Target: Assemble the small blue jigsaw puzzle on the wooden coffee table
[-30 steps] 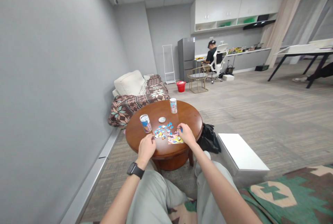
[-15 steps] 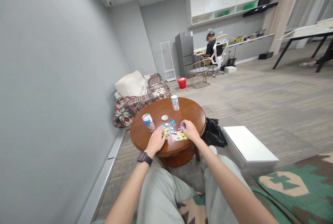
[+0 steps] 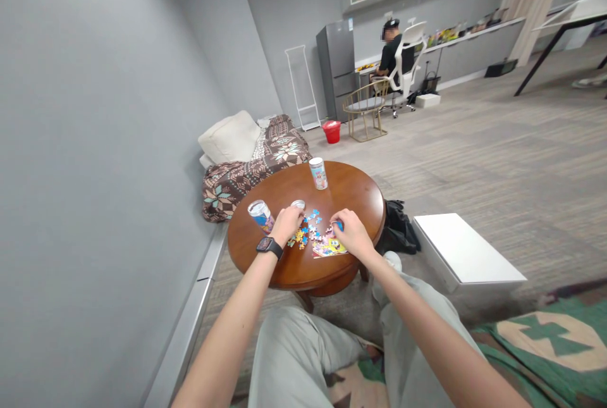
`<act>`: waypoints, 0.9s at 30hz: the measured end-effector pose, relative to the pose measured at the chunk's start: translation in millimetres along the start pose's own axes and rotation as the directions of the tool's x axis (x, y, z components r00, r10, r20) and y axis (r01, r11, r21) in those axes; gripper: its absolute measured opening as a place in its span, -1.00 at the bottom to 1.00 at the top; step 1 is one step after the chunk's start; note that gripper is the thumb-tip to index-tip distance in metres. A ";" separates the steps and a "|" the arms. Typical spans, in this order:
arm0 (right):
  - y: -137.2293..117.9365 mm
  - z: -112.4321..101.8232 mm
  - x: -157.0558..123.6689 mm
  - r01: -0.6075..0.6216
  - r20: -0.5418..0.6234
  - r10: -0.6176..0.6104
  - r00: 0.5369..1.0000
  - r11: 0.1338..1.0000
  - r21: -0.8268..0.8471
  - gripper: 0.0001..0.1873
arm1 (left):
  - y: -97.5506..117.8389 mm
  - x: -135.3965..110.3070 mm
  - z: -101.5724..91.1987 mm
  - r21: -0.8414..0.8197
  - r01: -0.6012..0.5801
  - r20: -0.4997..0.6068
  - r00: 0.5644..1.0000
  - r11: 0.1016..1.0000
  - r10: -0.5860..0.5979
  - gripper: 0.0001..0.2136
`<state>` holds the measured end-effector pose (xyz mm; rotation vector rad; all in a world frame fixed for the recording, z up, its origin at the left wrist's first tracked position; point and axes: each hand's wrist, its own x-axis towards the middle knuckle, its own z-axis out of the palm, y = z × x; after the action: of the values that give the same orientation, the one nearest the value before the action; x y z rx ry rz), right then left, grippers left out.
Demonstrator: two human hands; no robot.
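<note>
A round brown wooden table (image 3: 351, 196) stands in front of my knees. Loose jigsaw pieces (image 3: 309, 226) lie scattered on it beside a joined, colourful part of the puzzle (image 3: 331, 247). My left hand (image 3: 286, 223), with a black watch on its wrist, rests over the left side of the loose pieces, its fingers curled down. My right hand (image 3: 348, 234) is on the joined part and pinches a small blue piece (image 3: 338, 225). A printed tin (image 3: 260, 214) stands tilted left of my left hand. A second tin (image 3: 318, 173) stands upright at the far side.
A small round lid (image 3: 298, 204) lies just beyond my left hand. A black bag (image 3: 398, 235) and a white box (image 3: 467, 256) lie right of the table. A blanket-covered couch (image 3: 256, 167) is behind it. A person sits far off at a counter.
My left hand moved forward from the table's near edge onto the loose pieces. The camera tilted down and closer. My right hand stayed on the joined part.
</note>
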<state>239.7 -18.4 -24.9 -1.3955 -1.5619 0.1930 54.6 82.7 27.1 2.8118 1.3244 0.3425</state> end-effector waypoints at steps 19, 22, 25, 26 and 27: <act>6.2 3.4 0.2 0.005 -0.010 -0.006 1.000 0.999 -0.034 -0.78 | -4.6 -54.1 0.6 -0.244 0.096 -0.133 0.982 0.965 -0.131 -0.69; 5.6 3.4 0.8 -0.049 -0.009 0.049 0.999 0.999 0.007 -0.75 | 3.1 -75.1 11.6 -0.173 0.125 -0.107 0.984 0.977 -0.145 -0.58; 4.8 2.3 1.2 -0.085 0.019 0.085 0.996 0.996 0.026 -0.86 | 9.2 -84.8 22.0 -0.116 0.110 -0.066 0.991 0.987 -0.119 -0.51; 4.7 1.5 1.4 -0.099 0.027 0.098 0.995 0.995 0.022 -0.89 | 10.5 -85.1 24.0 -0.110 0.105 -0.058 0.992 0.988 -0.112 -0.50; 4.6 0.4 1.7 -0.114 0.033 0.113 0.993 0.993 0.020 -0.91 | 11.6 -84.5 25.0 -0.106 0.101 -0.053 0.993 0.989 -0.107 -0.50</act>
<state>242.8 -15.3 -27.3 -1.4723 -1.5030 0.3014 16.3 12.7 -12.2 2.6560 1.4144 0.4792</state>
